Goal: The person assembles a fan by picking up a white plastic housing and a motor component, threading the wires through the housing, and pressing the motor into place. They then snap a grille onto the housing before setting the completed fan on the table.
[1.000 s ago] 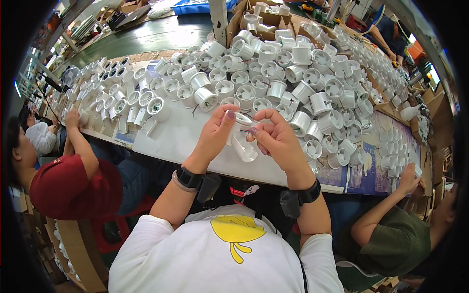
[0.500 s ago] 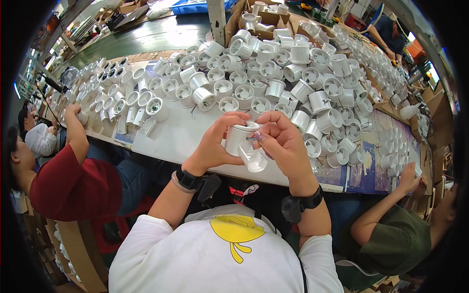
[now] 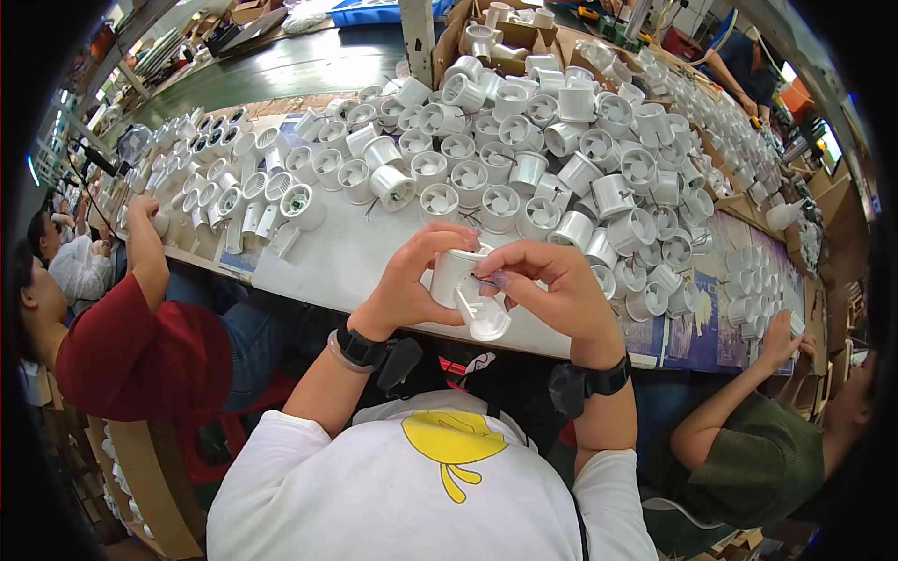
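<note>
My left hand [image 3: 404, 285] is wrapped round a white plastic fan housing [image 3: 449, 277], a short cylinder held above the table's near edge. Its fingers reach over the top rim and its thumb supports the lower side. From the housing's lower right hangs a curved white trough-like part [image 3: 485, 320]; whether the two are joined is unclear. Thin red and blue wires [image 3: 481, 280] come out at the housing's side. My right hand [image 3: 561, 288] is closed in a pinch on these wires, with index finger and thumb close to the housing wall.
A large heap of white fan housings [image 3: 524, 131] covers the far side of the white table [image 3: 346, 252]. More white parts [image 3: 220, 192] stand at the left. Co-workers sit on both sides, one in a red sleeve [image 3: 122, 346], one in a green shirt [image 3: 762, 453].
My right hand has moved down from the housing's top rim, its fingers now gathered at the wires. The housing stays in my left hand, barely shifted.
</note>
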Demonstrator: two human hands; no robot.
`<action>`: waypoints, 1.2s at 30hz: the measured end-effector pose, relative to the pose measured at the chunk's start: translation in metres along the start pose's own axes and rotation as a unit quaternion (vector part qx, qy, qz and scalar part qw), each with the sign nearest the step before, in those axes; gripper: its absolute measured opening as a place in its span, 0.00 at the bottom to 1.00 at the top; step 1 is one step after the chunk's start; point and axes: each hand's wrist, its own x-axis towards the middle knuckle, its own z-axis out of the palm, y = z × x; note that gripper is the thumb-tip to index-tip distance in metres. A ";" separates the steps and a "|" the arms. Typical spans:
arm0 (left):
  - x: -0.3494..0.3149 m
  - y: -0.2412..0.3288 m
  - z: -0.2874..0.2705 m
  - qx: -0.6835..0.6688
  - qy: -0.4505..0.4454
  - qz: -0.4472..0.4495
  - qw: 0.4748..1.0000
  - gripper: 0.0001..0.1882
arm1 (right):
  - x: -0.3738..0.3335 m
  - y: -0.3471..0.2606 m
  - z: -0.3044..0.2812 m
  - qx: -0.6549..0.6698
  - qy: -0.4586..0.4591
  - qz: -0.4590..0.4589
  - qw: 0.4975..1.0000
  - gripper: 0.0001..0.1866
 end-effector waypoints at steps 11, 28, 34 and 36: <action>-0.004 -0.005 -0.002 -0.072 0.016 -0.019 0.997 0.39 | 0.000 0.010 0.006 -0.152 0.106 -0.069 0.980 0.05; 0.008 0.029 0.000 0.140 -0.046 -0.060 0.987 0.38 | 0.010 -0.017 -0.005 -0.304 0.025 -0.159 0.939 0.05; -0.001 0.025 0.003 -0.006 -0.022 -0.128 0.992 0.36 | 0.010 -0.020 -0.010 -0.286 0.028 -0.156 0.945 0.05; -0.001 0.021 0.004 0.019 -0.036 -0.110 0.993 0.36 | 0.010 -0.017 -0.010 -0.265 0.035 -0.138 0.954 0.05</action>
